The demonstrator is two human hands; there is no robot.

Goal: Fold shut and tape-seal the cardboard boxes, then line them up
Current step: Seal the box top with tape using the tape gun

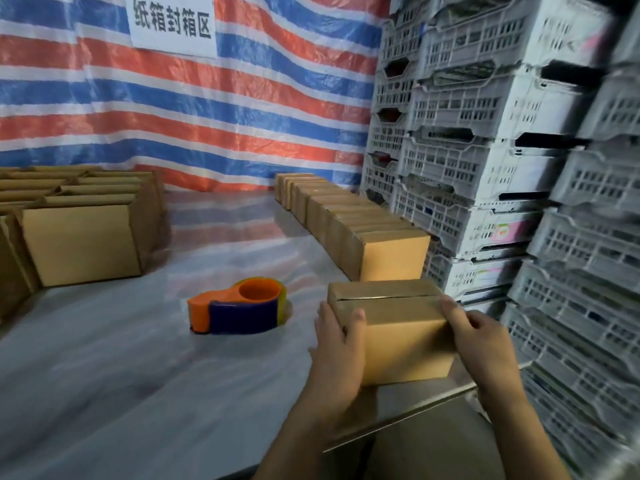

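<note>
Low and right of centre, a closed cardboard box [405, 341] sits between both hands: the left hand [337, 344] grips its left side, the right hand [485, 341] holds its right edge. Just above it a row of closed boxes [346, 216] runs towards the striped tarp [207, 116]. An orange and blue tape dispenser [239, 306] lies at centre on the table [121, 375], open boxes [79, 237] at left, grey crates [485, 133] stacked at right

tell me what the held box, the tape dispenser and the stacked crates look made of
Box: brown cardboard, matte, with a flap seam across the top. Tape dispenser: probably plastic, glossy orange and dark blue moulded shell. Crates: pale grey plastic by the look, moulded lattice walls.
</note>
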